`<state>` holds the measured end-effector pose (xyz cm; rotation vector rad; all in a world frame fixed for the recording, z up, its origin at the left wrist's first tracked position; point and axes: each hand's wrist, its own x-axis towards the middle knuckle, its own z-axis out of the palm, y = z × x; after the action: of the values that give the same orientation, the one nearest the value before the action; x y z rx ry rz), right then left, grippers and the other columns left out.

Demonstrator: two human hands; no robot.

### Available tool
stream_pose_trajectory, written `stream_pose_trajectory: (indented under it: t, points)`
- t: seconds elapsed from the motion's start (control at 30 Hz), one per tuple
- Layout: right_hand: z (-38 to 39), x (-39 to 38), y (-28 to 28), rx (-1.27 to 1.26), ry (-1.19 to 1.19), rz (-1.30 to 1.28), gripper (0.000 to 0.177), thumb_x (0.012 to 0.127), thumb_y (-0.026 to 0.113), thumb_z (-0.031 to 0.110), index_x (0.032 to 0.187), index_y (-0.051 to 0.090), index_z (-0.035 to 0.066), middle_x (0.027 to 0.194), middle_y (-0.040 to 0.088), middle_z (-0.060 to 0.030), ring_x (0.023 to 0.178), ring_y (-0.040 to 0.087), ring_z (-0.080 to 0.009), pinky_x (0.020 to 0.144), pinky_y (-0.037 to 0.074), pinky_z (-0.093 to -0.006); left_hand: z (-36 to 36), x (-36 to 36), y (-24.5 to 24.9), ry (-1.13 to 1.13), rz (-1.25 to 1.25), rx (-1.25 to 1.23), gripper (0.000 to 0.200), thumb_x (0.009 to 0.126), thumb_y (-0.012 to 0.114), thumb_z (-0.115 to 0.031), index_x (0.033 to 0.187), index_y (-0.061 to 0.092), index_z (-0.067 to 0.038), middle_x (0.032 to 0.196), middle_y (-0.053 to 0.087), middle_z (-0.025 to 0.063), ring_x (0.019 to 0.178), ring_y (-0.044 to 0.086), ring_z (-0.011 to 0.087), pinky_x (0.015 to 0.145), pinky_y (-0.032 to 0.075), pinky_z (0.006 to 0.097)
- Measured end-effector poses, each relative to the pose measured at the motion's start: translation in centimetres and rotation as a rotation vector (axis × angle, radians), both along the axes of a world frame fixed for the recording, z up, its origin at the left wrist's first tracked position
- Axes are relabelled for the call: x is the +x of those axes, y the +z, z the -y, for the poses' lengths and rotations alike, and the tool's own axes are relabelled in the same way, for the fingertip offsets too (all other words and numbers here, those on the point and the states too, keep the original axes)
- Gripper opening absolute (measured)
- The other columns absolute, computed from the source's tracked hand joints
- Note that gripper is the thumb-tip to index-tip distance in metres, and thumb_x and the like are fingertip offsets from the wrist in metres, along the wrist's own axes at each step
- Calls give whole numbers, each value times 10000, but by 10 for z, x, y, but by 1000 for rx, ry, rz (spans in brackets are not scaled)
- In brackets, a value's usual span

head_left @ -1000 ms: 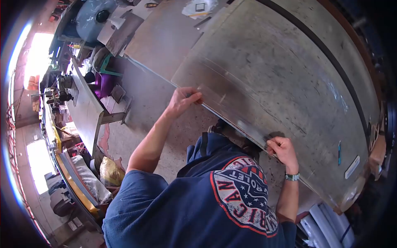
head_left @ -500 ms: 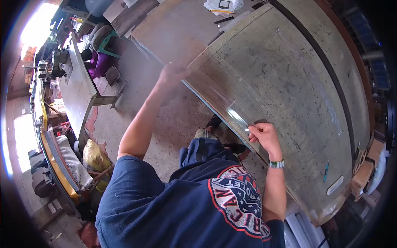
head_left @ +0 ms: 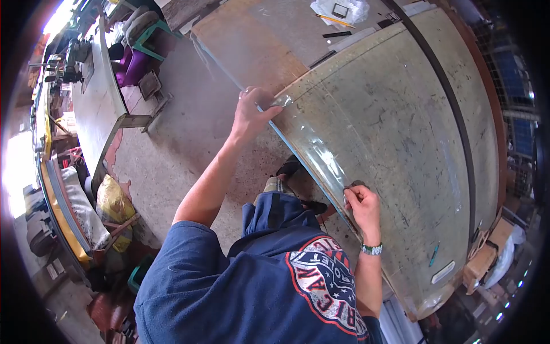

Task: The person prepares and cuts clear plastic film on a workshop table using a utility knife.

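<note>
A strip of shiny clear film [head_left: 323,157] lies along the near edge of the large worn table [head_left: 395,132]. My left hand [head_left: 252,112] is at the table's edge, its thumb on the strip's far end and its fingers curled over the edge. At the strip's other end my right hand [head_left: 362,205] is closed in a pinch on the film, with a small dark item partly hidden behind the fingers.
A long dark bar [head_left: 452,97] crosses the table. A teal pen [head_left: 434,254] and a pale oblong tool [head_left: 443,272] lie at the right. A yellow pencil [head_left: 335,21] is at the top. Another workbench [head_left: 94,103] stands at the left.
The view has shifted. My left hand, blurred before, now rests at the table edge with its thumb on the film. My right hand keeps its pinch.
</note>
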<state>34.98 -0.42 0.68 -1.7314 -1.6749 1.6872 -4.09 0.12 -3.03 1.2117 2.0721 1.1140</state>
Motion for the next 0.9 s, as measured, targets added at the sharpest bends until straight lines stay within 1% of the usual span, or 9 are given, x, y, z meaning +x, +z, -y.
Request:
stream_pose_trajectory:
  t: [0.17,0.37,0.43,0.47,0.53,0.63,0.67,0.77,0.9]
  points:
    - [4,-1,-9,35,-38,61,157,964,750,126,926,727,-25,713,703,-22,617,637,-78,574,495,-263,3,4,-16,25,-57,88,345,795,868,-185,1051,712,-15,1091,638,86,1053,572,243,930,490,378]
    - [3,-6,-3,-12,-77,43,131,967,750,107,936,717,-16,749,705,-14,658,638,-78,605,509,-257,1,12,-6,72,-112,38,300,804,835,-146,1051,709,-31,1079,642,86,1087,559,277,955,477,389]
    - [9,-5,-28,2,-15,-82,146,966,758,134,953,712,-5,783,708,-16,700,644,-88,637,518,-266,5,8,-12,60,-144,60,280,814,823,-136,1053,713,-41,1050,676,99,1073,572,284,966,472,402]
    - [11,13,-29,31,-32,-99,155,965,763,147,962,710,1,799,710,-17,721,647,-93,652,522,-271,6,4,-7,78,-219,13,222,831,788,-126,1028,728,-43,1017,717,142,1046,633,349,993,456,462]
    - [11,32,4,22,23,-10,185,964,769,194,971,702,22,826,711,-17,752,639,-110,686,528,-293,-1,5,4,59,-304,-11,246,840,802,-154,1047,759,-29,1022,763,154,978,706,341,919,526,474]
    - [41,120,11,-101,-19,145,245,951,794,263,982,725,30,855,721,-33,784,614,-106,699,506,-308,0,-5,-28,37,-192,13,316,924,808,-195,1146,750,22,1068,772,128,956,728,211,794,577,333]
    - [61,157,20,-69,-43,193,258,950,794,280,982,729,33,853,723,-35,782,616,-112,705,507,-313,1,-16,-48,12,-34,22,347,938,805,-199,1183,733,36,1051,754,113,919,697,181,797,565,318]
    - [105,243,24,-42,14,366,322,964,769,364,969,738,44,855,727,-48,783,625,-134,728,513,-329,2,-26,-65,-5,35,30,397,952,799,-234,1238,716,29,1094,732,116,960,667,172,832,548,316]
    - [144,311,31,-74,-86,453,373,960,733,447,945,711,75,842,707,-136,777,661,-287,712,510,-423,3,-32,-65,-53,-30,54,408,990,750,-270,1298,712,-5,1214,727,104,1064,654,190,944,521,340]
